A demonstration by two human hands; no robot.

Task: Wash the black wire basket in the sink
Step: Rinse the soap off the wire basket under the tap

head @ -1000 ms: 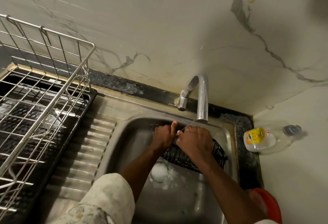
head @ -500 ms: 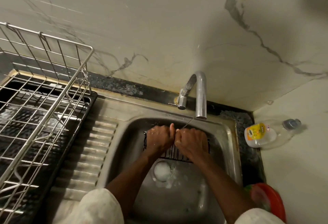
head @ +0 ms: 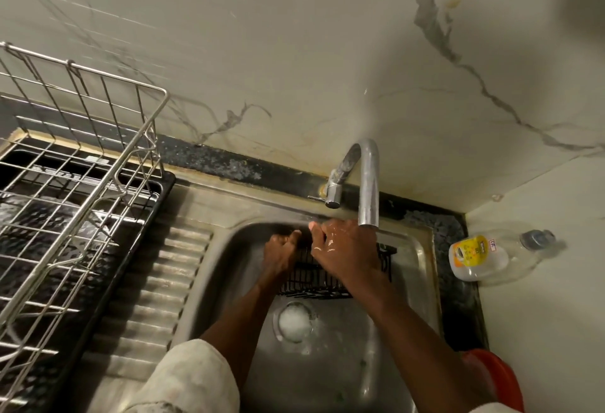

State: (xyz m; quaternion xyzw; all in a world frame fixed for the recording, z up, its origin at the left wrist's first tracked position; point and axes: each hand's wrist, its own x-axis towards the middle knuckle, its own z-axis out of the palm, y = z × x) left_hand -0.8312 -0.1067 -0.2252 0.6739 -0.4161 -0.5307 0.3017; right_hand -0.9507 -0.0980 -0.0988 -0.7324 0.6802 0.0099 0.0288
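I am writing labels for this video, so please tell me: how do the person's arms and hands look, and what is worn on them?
Both forearms are bare. The left sleeve is off-white, faintly patterned and pushed up. The right hand glistens wet; the left hand shows no rings or gloves.

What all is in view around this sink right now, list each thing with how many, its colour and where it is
Wire basket: one, black, in the sink under both hands.
Sink: one, steel, centre, ribbed drainboard on its left.
Drain: one, foamy white, in the basin below the basket.
Tap: one, chrome, at the back edge of the sink.
Dish rack: one, silver wire, on a black tray at left.
Bottle: one, clear with yellow label, lying on the counter at right.
Red object: one, lower right, mostly hidden.
Left hand: on the basket.
Right hand: wet, on the basket below the spout.
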